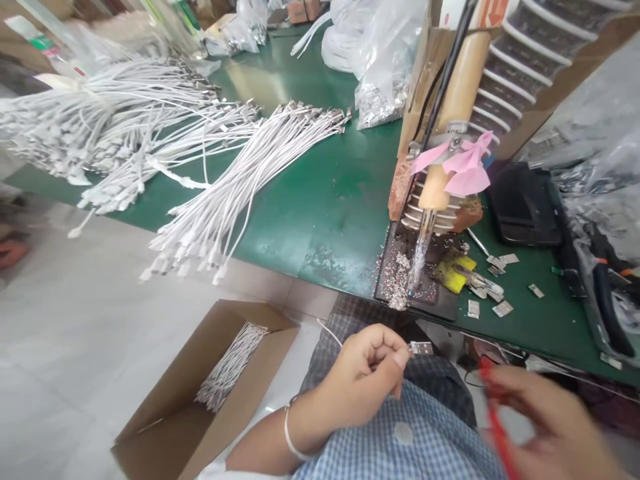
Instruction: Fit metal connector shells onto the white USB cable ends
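My left hand is closed in a pinch on a white cable, whose metal USB plug sticks out past the fingertips over my lap. My right hand is blurred at the lower right and closed around a thin red tool. Just beyond both hands, a soldering iron with a wooden handle and pink tape stands on the green table, its tip pointing down onto a dark tray strewn with solder bits.
Bundles of white cables lie across the table's left half. An open cardboard box with more cables stands on the floor at my left. Small metal shells and a yellow sponge lie right of the tray. Plastic bags sit at the back.
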`<state>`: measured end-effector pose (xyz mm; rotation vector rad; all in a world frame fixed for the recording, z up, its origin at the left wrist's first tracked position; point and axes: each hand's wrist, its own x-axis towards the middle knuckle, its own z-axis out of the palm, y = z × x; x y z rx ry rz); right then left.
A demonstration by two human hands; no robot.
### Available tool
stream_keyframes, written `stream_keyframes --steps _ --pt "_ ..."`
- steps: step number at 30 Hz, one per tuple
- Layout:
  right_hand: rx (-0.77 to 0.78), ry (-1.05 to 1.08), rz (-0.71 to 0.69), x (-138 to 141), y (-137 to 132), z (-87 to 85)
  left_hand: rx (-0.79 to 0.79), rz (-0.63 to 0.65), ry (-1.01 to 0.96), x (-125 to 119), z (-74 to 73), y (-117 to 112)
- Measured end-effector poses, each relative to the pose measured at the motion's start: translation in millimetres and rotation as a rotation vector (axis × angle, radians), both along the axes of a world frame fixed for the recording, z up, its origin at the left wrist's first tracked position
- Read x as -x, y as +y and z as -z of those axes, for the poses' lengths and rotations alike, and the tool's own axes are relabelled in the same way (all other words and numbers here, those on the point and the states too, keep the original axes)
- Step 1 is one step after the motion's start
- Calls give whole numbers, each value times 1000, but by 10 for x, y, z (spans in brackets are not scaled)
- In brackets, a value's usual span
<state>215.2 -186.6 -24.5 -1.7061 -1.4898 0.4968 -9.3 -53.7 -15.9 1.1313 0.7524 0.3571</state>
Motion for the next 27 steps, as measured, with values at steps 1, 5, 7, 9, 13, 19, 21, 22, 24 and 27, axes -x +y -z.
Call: stream_keyframes --steps 1,5,7,9,13,19,21,22,24,27 --pt "-14 -21 -68 142 67 11 -21 -7 12 6 -11 -7" --pt "-112 -123 -131 484 351 61 -77 -24 43 40 -19 -39" --pt "-90 -165 -141 516 407 79 -85 -27 43 51 -9 -46" --pt "-56 -195 -173 508 410 82 -80 -34 38 56 1 -46" --pt "-11 -184 -208 505 400 62 -78 -35 36 55 8 -42" --pt "-18 -177 -193 548 461 92 -170 -31 24 38 -20 -45" --pt "-5 -151 -200 556 457 118 -192 -33 23 41 -21 -44" --pt "4 -123 -208 559 449 132 -204 -33 26 46 -18 -43" --pt "38 -43 -236 563 426 157 -231 -26 37 63 -10 -45" --pt "125 113 -299 569 394 175 -248 -8 44 89 -7 -53"
